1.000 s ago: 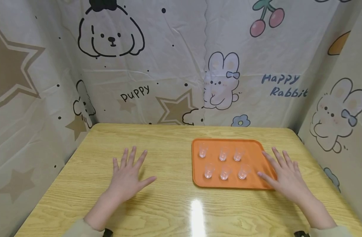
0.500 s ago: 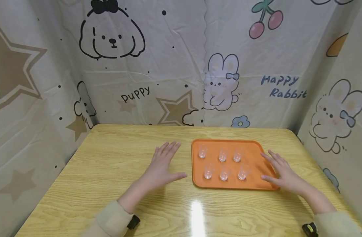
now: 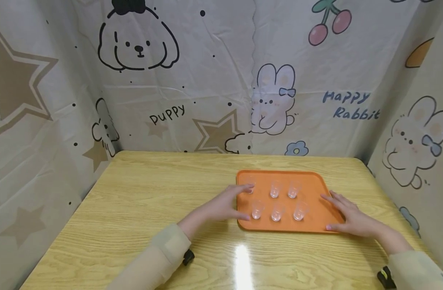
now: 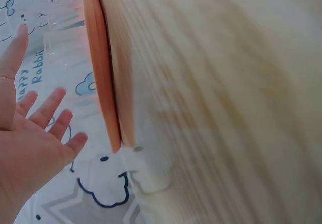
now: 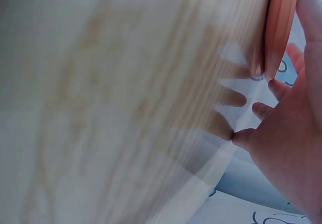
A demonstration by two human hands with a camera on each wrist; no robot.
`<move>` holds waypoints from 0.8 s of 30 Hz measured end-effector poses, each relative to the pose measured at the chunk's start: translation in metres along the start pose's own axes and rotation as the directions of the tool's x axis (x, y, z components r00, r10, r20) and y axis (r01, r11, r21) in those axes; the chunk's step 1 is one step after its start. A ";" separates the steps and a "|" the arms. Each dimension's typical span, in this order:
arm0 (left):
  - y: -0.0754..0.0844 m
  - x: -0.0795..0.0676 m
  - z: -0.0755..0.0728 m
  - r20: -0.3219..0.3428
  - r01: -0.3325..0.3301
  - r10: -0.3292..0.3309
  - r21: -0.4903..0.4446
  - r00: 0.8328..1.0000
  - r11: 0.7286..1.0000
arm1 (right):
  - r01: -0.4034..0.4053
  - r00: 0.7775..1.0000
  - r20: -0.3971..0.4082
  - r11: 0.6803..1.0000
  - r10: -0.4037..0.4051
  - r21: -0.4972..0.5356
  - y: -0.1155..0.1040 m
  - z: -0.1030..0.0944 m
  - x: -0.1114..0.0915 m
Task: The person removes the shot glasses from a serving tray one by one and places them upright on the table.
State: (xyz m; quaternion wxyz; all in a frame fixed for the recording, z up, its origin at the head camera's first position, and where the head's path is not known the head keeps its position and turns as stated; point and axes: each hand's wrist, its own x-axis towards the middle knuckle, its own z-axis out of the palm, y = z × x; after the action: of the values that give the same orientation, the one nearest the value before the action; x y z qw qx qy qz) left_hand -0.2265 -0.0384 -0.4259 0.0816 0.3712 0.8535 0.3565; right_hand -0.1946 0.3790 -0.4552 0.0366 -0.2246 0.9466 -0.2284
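An orange rectangular tray (image 3: 290, 231) lies on the right half of the table, with several small clear plastic cups (image 3: 275, 191) standing in two rows on it. My left hand (image 3: 223, 204) reaches over the tray's left rim, thumb and fingers spread; its fingers partly cover the back-left cup (image 3: 248, 190). In the left wrist view, that hand (image 4: 30, 148) has its fingers stretched out beside the tray's edge (image 4: 103, 78). At the opposite end, my right hand (image 3: 355, 217) lies with spread fingers at the right rim. The right wrist view shows its fingertips (image 5: 276, 87) close to the tray's end.
The wood-grain table (image 3: 163, 177) is enclosed by a cartoon-printed cloth (image 3: 163, 92) at the back and sides. Glare (image 3: 242, 266) shines on the tabletop near the front. Black wrist straps (image 3: 386, 278) show below the sleeves.
My left hand has swept right from the bare table to the tray's left rim. The right hand has lowered slightly and come to the right rim. Tray and cups show no clear shift.
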 end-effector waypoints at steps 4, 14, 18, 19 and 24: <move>-0.001 0.010 0.008 0.053 0.016 -0.015 -0.020 0.998 1.000 | 0.012 1.000 0.001 0.998 -0.012 -0.060 0.002 0.001 0.003; 0.001 0.021 0.013 0.045 0.062 -0.064 0.034 0.997 0.997 | 0.027 1.000 0.004 0.993 -0.026 -0.116 0.000 0.000 0.007; 0.002 0.022 0.013 0.043 0.065 -0.065 0.014 0.997 0.998 | 0.030 1.000 0.004 0.991 -0.030 -0.127 0.001 0.000 0.008; 0.003 0.022 0.014 0.042 0.062 -0.063 0.014 0.997 0.998 | 0.028 1.000 0.007 0.992 -0.027 -0.123 0.001 -0.001 0.008; 0.006 0.025 0.020 0.033 0.035 -0.035 0.004 0.999 0.999 | 0.000 0.999 0.039 0.997 0.003 -0.073 -0.003 -0.003 0.003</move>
State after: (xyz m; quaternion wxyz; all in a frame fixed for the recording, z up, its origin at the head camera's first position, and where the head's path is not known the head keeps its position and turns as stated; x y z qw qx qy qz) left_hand -0.2327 -0.0078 -0.4334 0.1012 0.3621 0.8591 0.3473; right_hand -0.1970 0.3764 -0.4515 0.0473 -0.2295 0.9536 -0.1892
